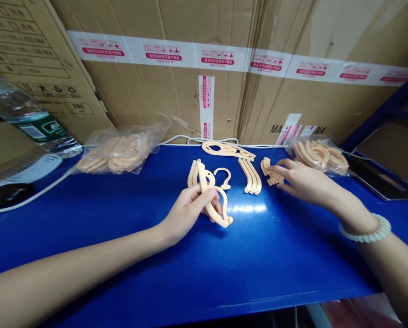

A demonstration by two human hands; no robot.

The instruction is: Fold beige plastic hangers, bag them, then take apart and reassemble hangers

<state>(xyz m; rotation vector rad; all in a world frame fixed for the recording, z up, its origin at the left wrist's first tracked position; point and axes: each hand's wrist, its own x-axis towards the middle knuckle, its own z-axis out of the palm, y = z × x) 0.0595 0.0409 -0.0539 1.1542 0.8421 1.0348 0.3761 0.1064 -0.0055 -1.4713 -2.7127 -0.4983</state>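
My left hand [193, 205] is closed round a cream plastic folding hanger [213, 213], made of curved pieces joined together. Above the small loose parts [275, 178] on the right, my right hand [298, 178] reaches with fingers stretched out and apart; its fingertips overlap the pile, and I cannot make out whether they touch it. A loose hanger hook [223, 177] lies just beyond the held hanger. Between the hands sits a row of curved hanger arms [250, 176]. More hanger arms [192, 174] are partly hidden behind my left hand.
At the back of the blue table [176, 282] lies another folding hanger [226, 149]. Clear bags of hanger parts stand left [117, 152] and right [318, 155]. A water bottle [36, 123], black mouse [9, 195], phone-like dark slab [378, 180] and white cable [173, 139] flank cardboard boxes [156, 95].
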